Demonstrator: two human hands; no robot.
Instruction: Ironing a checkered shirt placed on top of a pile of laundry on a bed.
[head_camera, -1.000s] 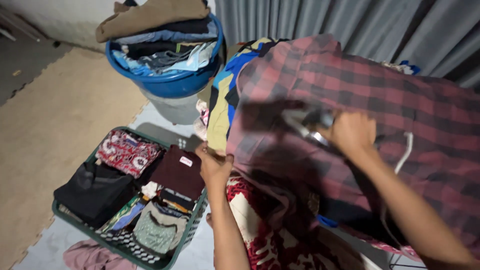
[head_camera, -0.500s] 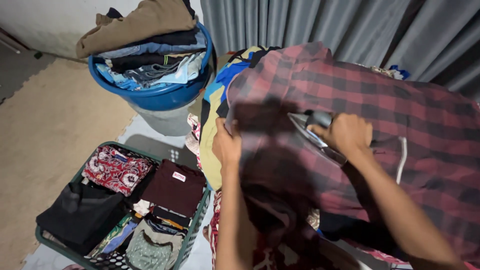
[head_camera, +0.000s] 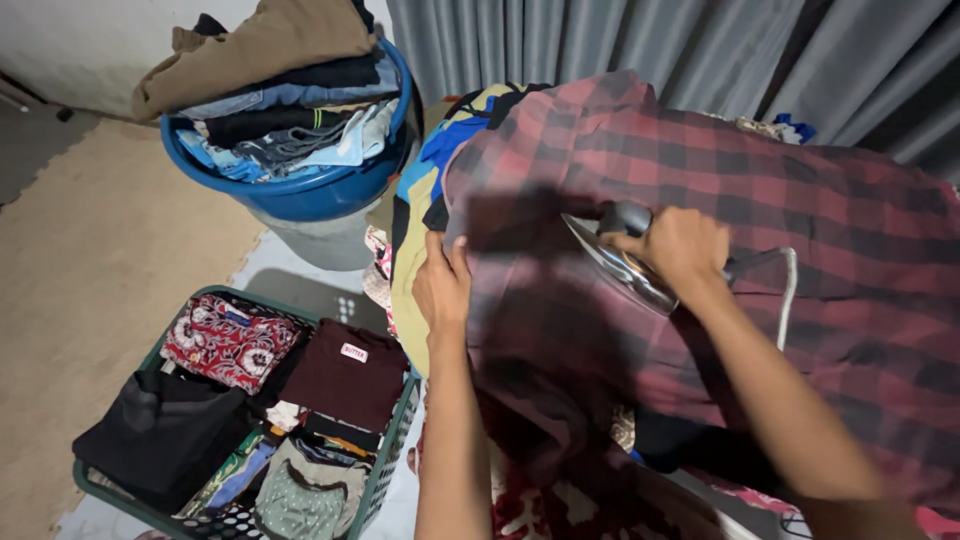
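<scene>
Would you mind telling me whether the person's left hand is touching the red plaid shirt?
Touching. The head view shows the left hand pressed on the edge of the red plaid shirt, fingers over the fabric, with no gap, while the right hand holds the iron.
</scene>
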